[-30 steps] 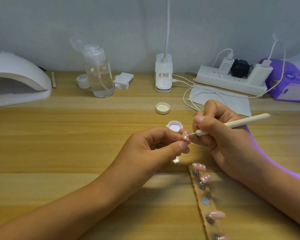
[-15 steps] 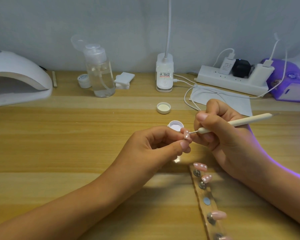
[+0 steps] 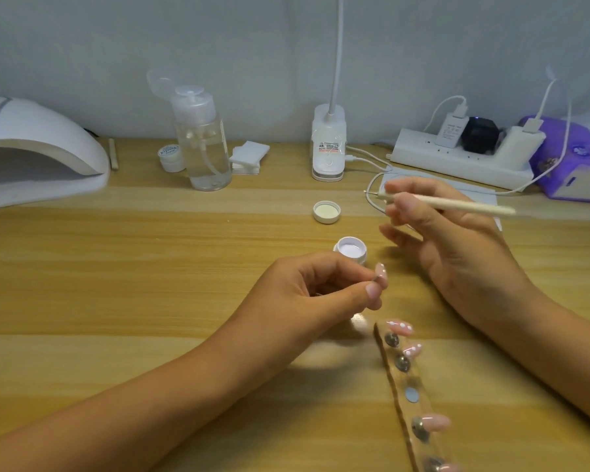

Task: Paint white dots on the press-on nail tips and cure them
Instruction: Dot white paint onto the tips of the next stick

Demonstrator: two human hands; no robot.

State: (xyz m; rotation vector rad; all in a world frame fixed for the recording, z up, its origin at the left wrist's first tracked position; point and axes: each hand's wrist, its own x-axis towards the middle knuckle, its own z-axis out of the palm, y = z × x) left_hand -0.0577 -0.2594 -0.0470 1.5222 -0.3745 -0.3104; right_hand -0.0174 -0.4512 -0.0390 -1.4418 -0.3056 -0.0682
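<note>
Now | left hand [image 3: 307,296] pinches nail tip [image 3: 483,272], base hidden | right hand [image 3: 457,248] grips blurred dotting pen [image 3: 464,206]

pale pink press-on nail tip [image 3: 483,272] has white dots; two pink strip-mounted tips [image 3: 400,327] also white-dotted, nearer strip-mounted tip [image 3: 435,421] plain pink; small round plastic jar [image 3: 351,249] white; slim dotting pen [image 3: 457,205] cream; dome-shaped curing lamp [image 3: 38,148] white; wooden table [image 3: 116,284] banded tan grain.

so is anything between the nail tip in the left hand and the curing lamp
Nothing visible. Only bare table lies between the nail tip, held by the left hand, and the curing lamp at far left. The pump bottle stands further back, off that line.
</note>
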